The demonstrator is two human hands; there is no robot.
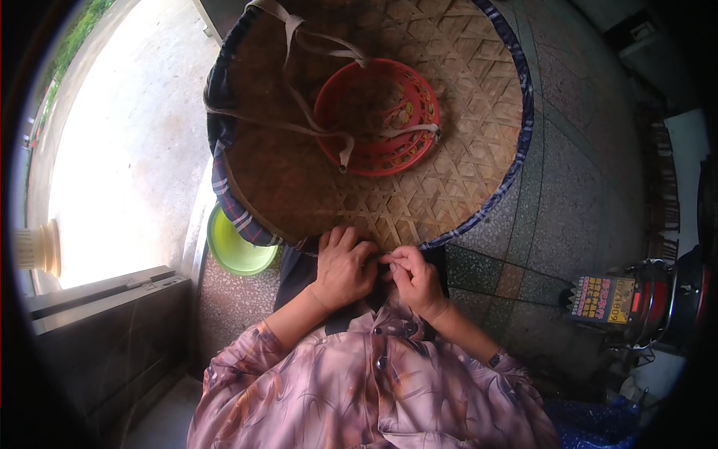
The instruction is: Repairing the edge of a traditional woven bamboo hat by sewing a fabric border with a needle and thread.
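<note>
A large round woven bamboo tray (464,142), its rim wrapped in blue plaid cloth (516,161), is in front of me at my lap. My left hand (345,268) rests at the near rim with its fingers curled over; what it grips, if anything, is hidden. Close beside it, my right hand (416,281) has thumb and forefinger pinched together near the left fingertips. Whatever sits in that pinch is too small to make out. On the tray stands a red plastic basket (323,112) with small bits inside. A pale fabric strap (288,127) trails over the tray and the basket.
A light green basin (241,251) stands on the speckled floor (239,303) below the tray's left side. At the right is the rear of a motorbike (651,299) with a yellow plate. A door frame (112,299) and bright paving (127,142) lie to the left.
</note>
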